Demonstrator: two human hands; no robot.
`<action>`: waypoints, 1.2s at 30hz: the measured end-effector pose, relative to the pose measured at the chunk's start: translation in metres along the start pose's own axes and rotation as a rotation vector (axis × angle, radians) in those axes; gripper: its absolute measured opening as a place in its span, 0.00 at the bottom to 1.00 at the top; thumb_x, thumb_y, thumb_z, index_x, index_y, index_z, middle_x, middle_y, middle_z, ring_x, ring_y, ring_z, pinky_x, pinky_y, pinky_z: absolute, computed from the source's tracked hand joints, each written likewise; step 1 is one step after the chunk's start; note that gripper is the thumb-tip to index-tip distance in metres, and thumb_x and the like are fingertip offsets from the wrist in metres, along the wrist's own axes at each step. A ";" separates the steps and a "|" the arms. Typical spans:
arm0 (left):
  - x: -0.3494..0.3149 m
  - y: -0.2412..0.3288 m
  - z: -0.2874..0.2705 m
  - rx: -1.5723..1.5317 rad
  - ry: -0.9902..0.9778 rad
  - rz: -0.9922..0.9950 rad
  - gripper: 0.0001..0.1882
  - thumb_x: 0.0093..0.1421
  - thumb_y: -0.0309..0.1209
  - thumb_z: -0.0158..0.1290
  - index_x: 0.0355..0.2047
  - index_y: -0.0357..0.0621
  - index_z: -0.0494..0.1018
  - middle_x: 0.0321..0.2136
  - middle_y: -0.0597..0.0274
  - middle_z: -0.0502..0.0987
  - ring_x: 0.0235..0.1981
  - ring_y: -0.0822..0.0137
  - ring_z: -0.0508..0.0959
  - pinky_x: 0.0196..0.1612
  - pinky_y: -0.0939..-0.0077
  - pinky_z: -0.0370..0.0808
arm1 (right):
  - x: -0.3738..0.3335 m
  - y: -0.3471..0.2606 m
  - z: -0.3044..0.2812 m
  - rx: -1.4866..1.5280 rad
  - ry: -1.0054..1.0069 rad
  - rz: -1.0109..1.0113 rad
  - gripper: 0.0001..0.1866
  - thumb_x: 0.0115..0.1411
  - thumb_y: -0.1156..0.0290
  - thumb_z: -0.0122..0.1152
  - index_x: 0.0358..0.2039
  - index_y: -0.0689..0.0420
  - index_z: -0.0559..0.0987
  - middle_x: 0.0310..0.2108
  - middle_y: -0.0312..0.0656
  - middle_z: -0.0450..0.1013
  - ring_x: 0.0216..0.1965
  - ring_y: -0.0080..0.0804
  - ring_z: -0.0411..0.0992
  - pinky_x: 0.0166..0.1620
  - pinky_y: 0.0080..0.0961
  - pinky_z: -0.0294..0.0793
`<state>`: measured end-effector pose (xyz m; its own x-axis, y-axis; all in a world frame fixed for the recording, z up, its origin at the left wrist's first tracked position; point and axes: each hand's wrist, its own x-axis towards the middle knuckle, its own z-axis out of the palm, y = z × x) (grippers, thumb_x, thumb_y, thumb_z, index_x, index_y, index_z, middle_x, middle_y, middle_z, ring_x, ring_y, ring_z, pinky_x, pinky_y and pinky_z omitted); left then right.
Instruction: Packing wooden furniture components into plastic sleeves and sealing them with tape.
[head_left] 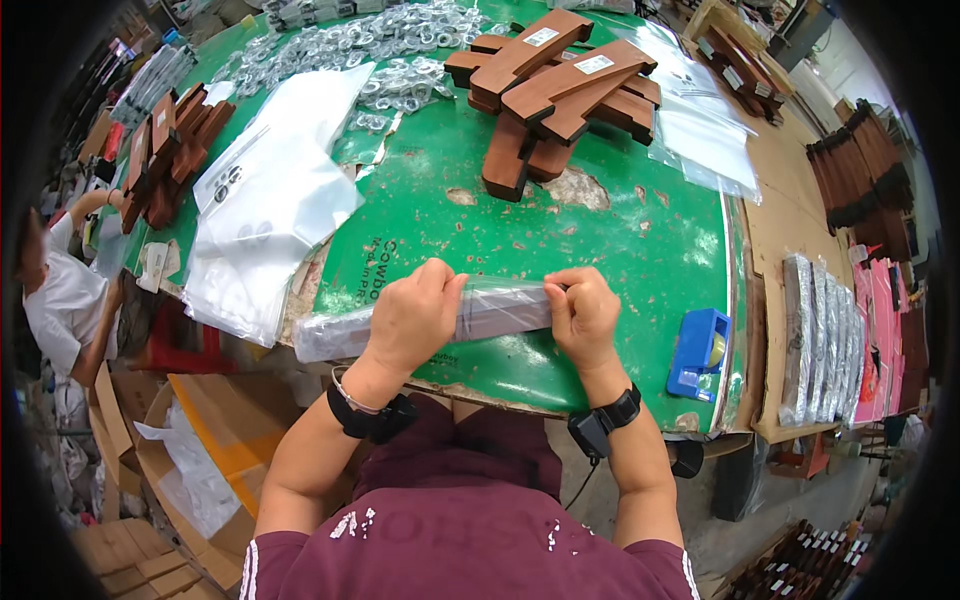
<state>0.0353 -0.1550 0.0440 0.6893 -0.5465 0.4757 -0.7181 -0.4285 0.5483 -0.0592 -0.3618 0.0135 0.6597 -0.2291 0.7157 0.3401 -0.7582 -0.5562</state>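
Pinching left hand (415,315) and right hand (583,315) on a long plastic-wrapped bundle (500,315).
Might tear the thin plastic (515,290) by pulling too hard.

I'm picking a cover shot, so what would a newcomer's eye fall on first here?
Probably the bright green table across the middle, with a pile of brown pieces farther back. Near its front edge, the left hand and right hand grip a long plastic-wrapped pack. The blue tape dispenser also stands out, right of the right hand.
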 end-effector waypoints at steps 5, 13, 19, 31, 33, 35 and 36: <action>0.010 -0.011 -0.016 0.168 0.136 0.246 0.09 0.59 0.28 0.59 0.30 0.41 0.68 0.22 0.53 0.73 0.22 0.51 0.75 0.24 0.60 0.70 | 0.028 0.008 0.013 -0.130 0.082 -0.330 0.16 0.50 0.74 0.70 0.24 0.58 0.66 0.34 0.43 0.74 0.34 0.44 0.74 0.36 0.36 0.76; -0.023 -0.017 0.003 0.169 0.136 0.262 0.08 0.53 0.27 0.61 0.30 0.42 0.72 0.26 0.56 0.74 0.28 0.54 0.75 0.33 0.63 0.71 | -0.010 0.007 0.002 -0.194 -0.179 -0.389 0.13 0.50 0.70 0.69 0.23 0.57 0.70 0.34 0.40 0.73 0.38 0.39 0.74 0.48 0.37 0.79; 0.011 -0.026 -0.013 0.040 -0.131 0.144 0.09 0.55 0.30 0.59 0.31 0.39 0.72 0.26 0.54 0.72 0.31 0.51 0.74 0.35 0.60 0.70 | -0.002 0.013 0.010 -0.133 -0.123 -0.327 0.14 0.49 0.69 0.71 0.25 0.58 0.71 0.33 0.39 0.73 0.38 0.38 0.75 0.48 0.37 0.79; 0.038 -0.037 -0.008 -0.064 -0.378 -0.273 0.16 0.63 0.37 0.50 0.29 0.33 0.68 0.25 0.42 0.75 0.30 0.42 0.76 0.35 0.55 0.71 | -0.010 0.026 0.016 0.180 0.406 0.411 0.14 0.59 0.68 0.67 0.36 0.59 0.71 0.41 0.41 0.73 0.42 0.36 0.72 0.46 0.31 0.73; 0.048 -0.047 -0.005 -0.112 -0.452 -0.309 0.17 0.62 0.38 0.51 0.28 0.33 0.70 0.24 0.43 0.75 0.27 0.48 0.76 0.33 0.58 0.71 | -0.023 0.027 0.008 0.303 0.452 0.538 0.11 0.63 0.67 0.63 0.36 0.60 0.71 0.43 0.41 0.73 0.40 0.32 0.72 0.45 0.30 0.73; 0.050 -0.064 -0.005 -0.142 -0.450 -0.323 0.16 0.62 0.37 0.52 0.27 0.33 0.70 0.22 0.50 0.73 0.25 0.57 0.73 0.31 0.63 0.70 | -0.028 0.013 -0.001 0.307 0.173 0.672 0.10 0.62 0.69 0.63 0.36 0.61 0.72 0.44 0.45 0.72 0.37 0.34 0.73 0.42 0.29 0.74; 0.052 -0.068 -0.002 -0.181 -0.461 -0.337 0.16 0.61 0.36 0.53 0.26 0.34 0.70 0.20 0.56 0.71 0.23 0.66 0.69 0.28 0.67 0.68 | -0.030 0.006 -0.002 0.301 0.184 0.670 0.10 0.62 0.69 0.63 0.36 0.61 0.72 0.44 0.45 0.72 0.37 0.34 0.73 0.42 0.29 0.74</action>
<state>0.1205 -0.1528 0.0332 0.7343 -0.6752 -0.0701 -0.4116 -0.5249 0.7450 -0.0781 -0.3602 -0.0102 0.6761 -0.7004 0.2285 0.0919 -0.2275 -0.9694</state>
